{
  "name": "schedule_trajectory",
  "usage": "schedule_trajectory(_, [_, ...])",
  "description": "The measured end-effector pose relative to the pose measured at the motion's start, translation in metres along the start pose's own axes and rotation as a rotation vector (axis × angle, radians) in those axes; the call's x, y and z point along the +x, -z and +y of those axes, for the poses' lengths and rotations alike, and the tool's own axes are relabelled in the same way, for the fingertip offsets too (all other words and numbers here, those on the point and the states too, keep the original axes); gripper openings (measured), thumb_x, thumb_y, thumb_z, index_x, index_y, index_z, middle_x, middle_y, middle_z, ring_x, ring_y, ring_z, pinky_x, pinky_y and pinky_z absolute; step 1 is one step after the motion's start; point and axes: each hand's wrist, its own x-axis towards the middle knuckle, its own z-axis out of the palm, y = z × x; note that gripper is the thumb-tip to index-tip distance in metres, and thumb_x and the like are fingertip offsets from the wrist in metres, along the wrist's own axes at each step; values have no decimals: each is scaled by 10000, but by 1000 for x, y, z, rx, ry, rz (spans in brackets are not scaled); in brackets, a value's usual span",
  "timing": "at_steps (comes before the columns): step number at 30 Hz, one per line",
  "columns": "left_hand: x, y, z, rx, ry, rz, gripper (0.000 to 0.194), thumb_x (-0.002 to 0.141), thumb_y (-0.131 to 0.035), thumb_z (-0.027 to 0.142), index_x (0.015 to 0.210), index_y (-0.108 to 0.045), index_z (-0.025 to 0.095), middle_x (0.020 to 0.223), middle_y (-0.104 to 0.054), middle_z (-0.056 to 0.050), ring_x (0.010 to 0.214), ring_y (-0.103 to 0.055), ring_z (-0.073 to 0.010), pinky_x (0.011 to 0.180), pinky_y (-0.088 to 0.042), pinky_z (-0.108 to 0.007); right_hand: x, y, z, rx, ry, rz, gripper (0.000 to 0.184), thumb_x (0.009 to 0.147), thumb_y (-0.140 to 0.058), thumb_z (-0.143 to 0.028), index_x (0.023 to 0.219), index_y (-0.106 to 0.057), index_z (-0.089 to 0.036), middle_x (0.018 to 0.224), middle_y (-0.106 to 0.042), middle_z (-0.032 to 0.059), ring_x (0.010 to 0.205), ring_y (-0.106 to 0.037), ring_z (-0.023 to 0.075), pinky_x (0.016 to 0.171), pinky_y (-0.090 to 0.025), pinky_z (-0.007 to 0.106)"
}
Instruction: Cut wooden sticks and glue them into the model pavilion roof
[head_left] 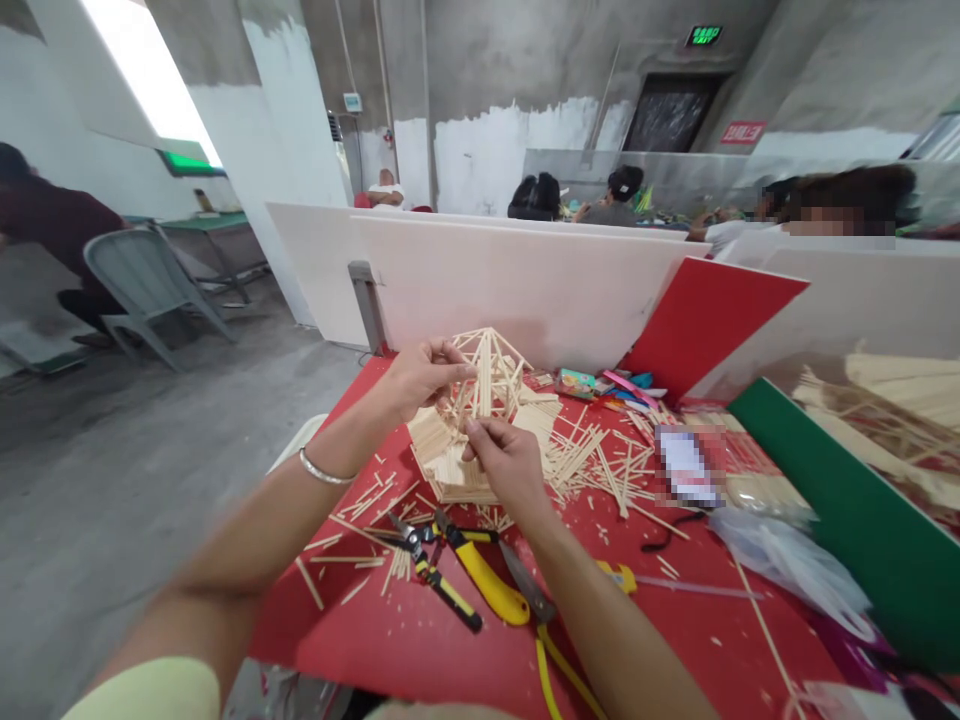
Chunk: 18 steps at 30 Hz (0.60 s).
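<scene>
A model built of thin wooden sticks, with a pointed open-frame roof, stands on a layered wooden base on the red table. My left hand, a silver bangle on its wrist, is closed in a pinch at the left side of the frame. Lower down, my right hand pinches at the bottom end of the upright sticks at the front. The fingertips cover the exact points of contact. Nearer to me lie pliers with yellow-and-black handles, a yellow-handled cutter and a yellow-handled pair of scissors.
Loose sticks and offcuts scatter over the red tabletop. Bundled sticks, a plastic bag and a green board are at right. White partition panels edge the back. Several people sit beyond.
</scene>
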Motion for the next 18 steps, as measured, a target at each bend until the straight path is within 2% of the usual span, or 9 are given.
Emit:
schedule_trajectory(3, [7, 0, -1, -1, 5, -14, 361, 578, -892, 263, 719, -572, 171, 490, -520, 61, 320, -427, -47, 316, -224, -184, 3, -1, 2, 30, -21, 0, 411, 876, -578, -491, 627, -654, -173, 554, -601, -20, 474, -430, 72, 481, -343, 202])
schedule_trajectory(10, [17, 1, -5, -8, -16, -49, 346, 589, -885, 248, 687, -559, 181, 457, -478, 72, 313, -403, -43, 319, -191, -186, 7, -5, 9, 156, -62, 0, 371, 865, -588, -509, 801, -714, -166, 570, -607, -27, 470, -439, 74, 474, -356, 199])
schedule_trajectory(18, [21, -1, -4, -21, -15, -15, 354, 589, -888, 232, 663, -545, 184, 436, -441, 86, 299, -355, -27, 329, -149, -190, 8, 0, 13, -14, -43, 44, 387, 855, -599, -529, 773, -737, -177, 566, -635, -17, 497, -501, 103, 514, -390, 221])
